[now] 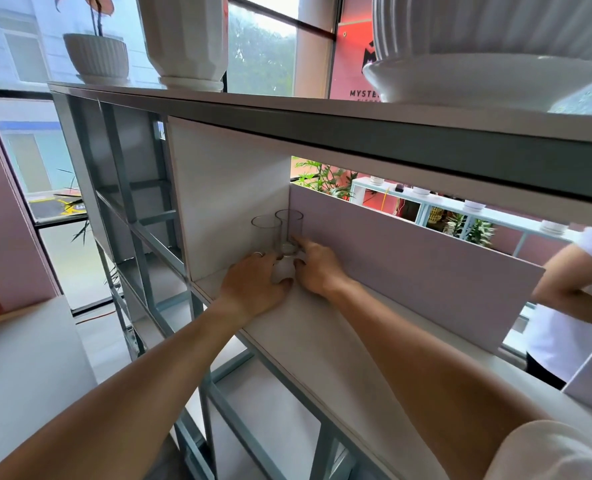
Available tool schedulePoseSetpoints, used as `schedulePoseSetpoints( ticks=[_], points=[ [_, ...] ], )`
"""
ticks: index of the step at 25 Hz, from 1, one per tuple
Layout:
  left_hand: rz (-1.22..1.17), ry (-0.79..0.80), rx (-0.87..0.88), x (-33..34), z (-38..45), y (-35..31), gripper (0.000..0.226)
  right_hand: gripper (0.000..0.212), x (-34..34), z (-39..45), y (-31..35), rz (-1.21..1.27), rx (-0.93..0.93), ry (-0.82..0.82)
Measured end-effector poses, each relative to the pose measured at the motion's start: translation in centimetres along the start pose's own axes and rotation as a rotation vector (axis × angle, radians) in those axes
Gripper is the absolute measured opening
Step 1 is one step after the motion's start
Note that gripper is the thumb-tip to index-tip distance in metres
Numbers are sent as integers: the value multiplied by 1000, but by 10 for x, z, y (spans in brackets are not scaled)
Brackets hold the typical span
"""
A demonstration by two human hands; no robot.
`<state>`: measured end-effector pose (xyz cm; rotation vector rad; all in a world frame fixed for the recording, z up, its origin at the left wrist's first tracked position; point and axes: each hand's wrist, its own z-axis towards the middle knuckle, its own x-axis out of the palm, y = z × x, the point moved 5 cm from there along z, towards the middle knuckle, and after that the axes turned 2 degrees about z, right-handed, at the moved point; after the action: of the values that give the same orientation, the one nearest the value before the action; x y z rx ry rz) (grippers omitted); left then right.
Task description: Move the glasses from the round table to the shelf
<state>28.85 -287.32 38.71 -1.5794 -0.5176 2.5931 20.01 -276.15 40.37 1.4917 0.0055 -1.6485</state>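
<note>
Two clear glasses stand upright in the back left corner of the white shelf compartment, the left glass beside the right glass. A third glass stands just in front of them, between my hands. My left hand grips this front glass from the left, with the thumb curled round its near side. My right hand lies on the glass's right side. Its index finger is stretched out and touches the base of the back right glass.
A pale back panel closes the compartment behind, and a white side wall closes it on the left. White plant pots stand on the top board. Another person's arm reaches in at the right. A grey metal frame runs to the left.
</note>
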Motion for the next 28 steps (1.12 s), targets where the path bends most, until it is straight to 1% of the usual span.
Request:
schedulePoseSetpoints(
  ticks=[2, 4, 7, 9, 11, 12, 16, 18, 20, 22, 23, 25, 28],
  points=[
    [22, 51, -22, -4, -12, 1, 50, 52, -4, -13, 2, -14, 28, 11],
    [12, 44, -13, -15, -32, -1, 43, 48, -10, -37, 6, 4, 83, -34],
    [-63, 13, 77, -37, -73, -14, 34, 33, -18, -91, 16, 11, 163, -62],
    [-106, 3, 181, -49, -107, -29, 30, 27, -23, -137, 24, -12, 185, -73],
    [-123, -11, 266, -56, -136, -43, 27, 24, -32, -182, 33, -45, 177, -126],
    [-139, -13, 280, -58, -150, -50, 26, 24, -39, -206, 37, -51, 174, -151],
    [-155, -28, 275, -55, -202, -64, 31, 22, -63, -292, 60, -101, 114, -196],
    [-181, 27, 270, -44, -232, -72, 29, 19, -70, -336, 66, -108, 67, -188],
    [-194, 174, 261, -22, -265, -84, 22, 16, -69, -383, 64, -93, 42, -152],
    [-202, 416, 257, 8, -302, -95, 14, 16, -59, -431, 54, -73, 59, -115],
    [-181, 569, 252, 28, -329, -102, 12, 18, -48, -462, 41, -60, 106, -83],
    [-115, 847, 260, 68, -392, -121, 12, 21, -18, -535, 3, -30, 270, 15],
    [-100, 1089, 313, 116, -503, -156, 15, 23, 38, -677, -58, 51, 643, 134]
  ],
)
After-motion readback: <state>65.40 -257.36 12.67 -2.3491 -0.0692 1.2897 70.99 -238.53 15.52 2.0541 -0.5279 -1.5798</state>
